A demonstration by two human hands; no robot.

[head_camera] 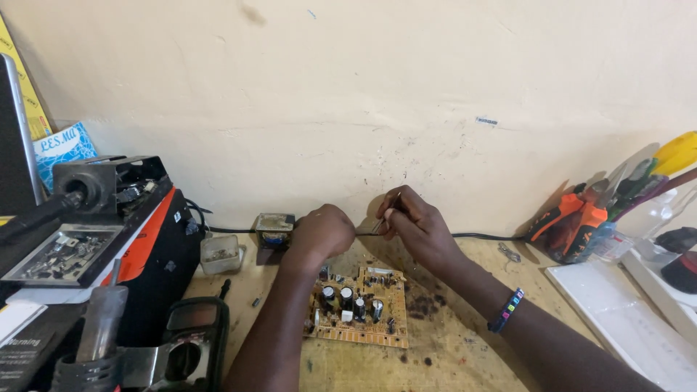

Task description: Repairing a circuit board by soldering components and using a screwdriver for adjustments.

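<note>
A cream wall fills the upper half of the frame, scuffed and marked, and below it a worn wooden bench runs across the lower half. At the left edge sits a black and orange case with a metal tray of small parts on top and a black holder behind it; at the lower left stand a soldering iron in its stand and a dark meter. At the right, white trays lie on the bench, and above them a clear jar holds orange-handled pliers and a yellow-handled tool. A black cable runs along the foot of the wall. Both forearms reach up from the bottom edge to the middle of the frame. A tan circuit board lies flat on the bench just below the hands, its dark capacitors standing upright. The left hand is curled into a loose fist above the board's upper left corner — what it grips, if anything, is hidden, so I cannot tell. The right hand, with a beaded band on its wrist, has its fingers pinched together on thin metal tweezers, held above the board's far edge, close to the left hand. Left of the hands, near the wall, sit a small transformer and a little clear tub, well apart from the board.
</note>
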